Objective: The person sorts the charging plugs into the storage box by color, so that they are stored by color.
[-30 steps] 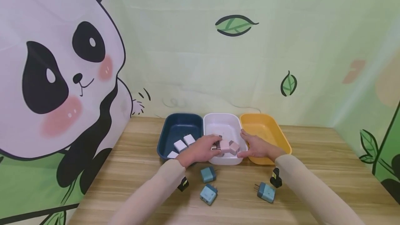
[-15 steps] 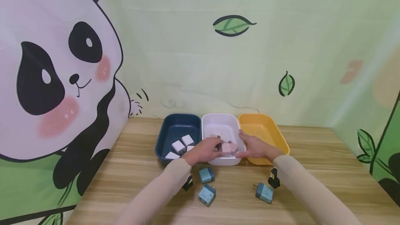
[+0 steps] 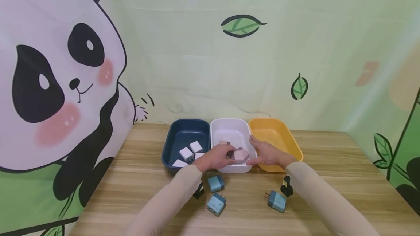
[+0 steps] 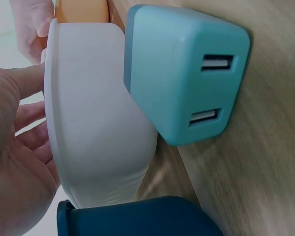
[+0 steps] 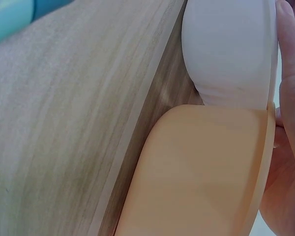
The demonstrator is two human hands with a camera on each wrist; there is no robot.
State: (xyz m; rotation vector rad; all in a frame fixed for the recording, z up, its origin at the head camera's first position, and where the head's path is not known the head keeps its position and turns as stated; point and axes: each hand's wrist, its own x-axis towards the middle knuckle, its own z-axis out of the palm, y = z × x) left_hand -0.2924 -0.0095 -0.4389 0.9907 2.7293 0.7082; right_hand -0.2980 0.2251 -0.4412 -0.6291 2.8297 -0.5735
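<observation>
My left hand [image 3: 214, 157] reaches over the front of the white bin [image 3: 231, 131]. Its thumb and fingers hold the dark end of a pink charger [image 3: 242, 155], which lies among other pink chargers. In the left wrist view, the bin's wall hides what the left fingers [image 4: 32, 115] touch. My right hand [image 3: 267, 152] rests along the white bin's right edge, its fingers extended and its thumb near the front corner. The right wrist view shows the right thumb [image 5: 291, 54] lying along the white rim, above the orange-yellow bin [image 5: 196, 167].
Left of the white bin stands a dark blue bin [image 3: 187, 128] with several white chargers [image 3: 187, 153]. Teal chargers lie on the wooden table in front: one [image 3: 216, 183], another [image 3: 216, 204] and a third [image 3: 277, 201] at the right. A patterned cloth [image 3: 203, 65] hangs behind.
My left hand has shifted slightly right inside the white bin, and the pink charger has moved right with it. The right hand stays at the bin's edge. The head view has turned slightly right.
</observation>
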